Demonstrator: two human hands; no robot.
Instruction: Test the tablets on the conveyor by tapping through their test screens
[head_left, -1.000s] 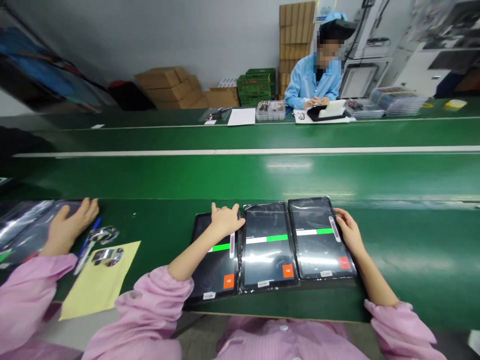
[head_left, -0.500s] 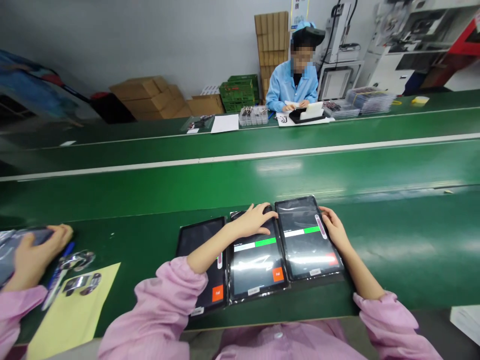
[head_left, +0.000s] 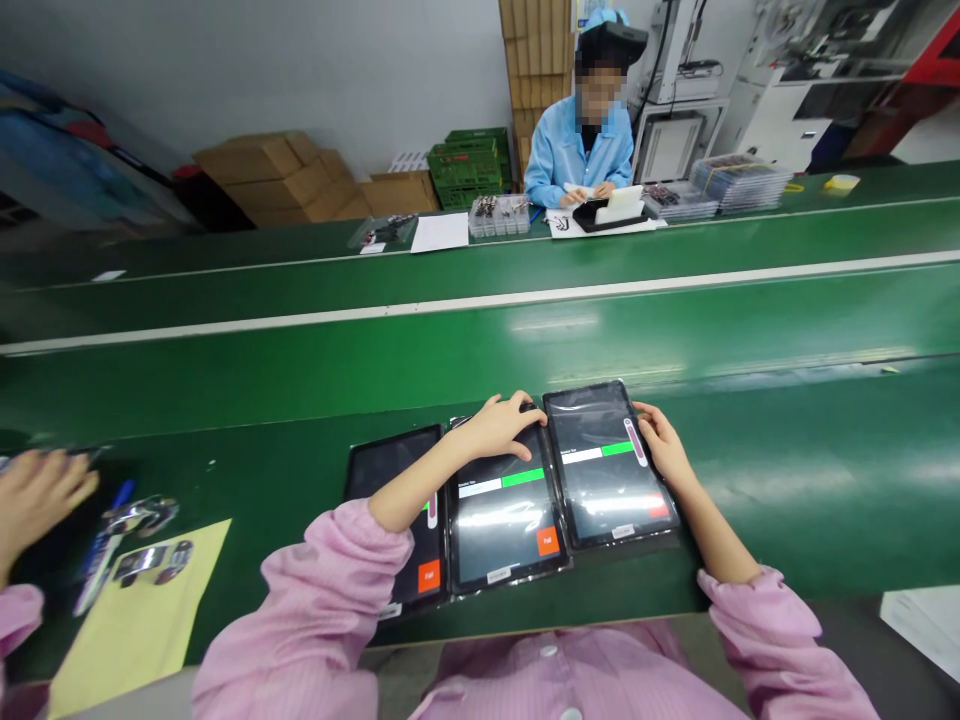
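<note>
Three black tablets in clear film lie side by side on the green bench, each screen showing an orange-red box. Across the middle tablet (head_left: 499, 530) reaches my left hand (head_left: 501, 428). Its fingers are spread and bent at the upper right corner, beside the neighbouring tablet's edge, with the thumb apart over the screen. My right hand (head_left: 664, 447) is closed on the right edge of the right tablet (head_left: 600, 490), thumb and fingers at its side. My left forearm partly covers the left tablet (head_left: 397, 465).
At far left, another person's hand (head_left: 45, 500) is over a dark object. Near it lie a yellow sheet (head_left: 150, 625), a blue pen (head_left: 97, 540) and shiny small parts (head_left: 154, 515). Beyond the green belt (head_left: 360, 360), a person in blue (head_left: 555, 150) sits among trays and papers.
The view has shifted slightly. Both my hands stay at the tablets, with the left fingers a little more bent. The other person's hand at left has moved further left.
</note>
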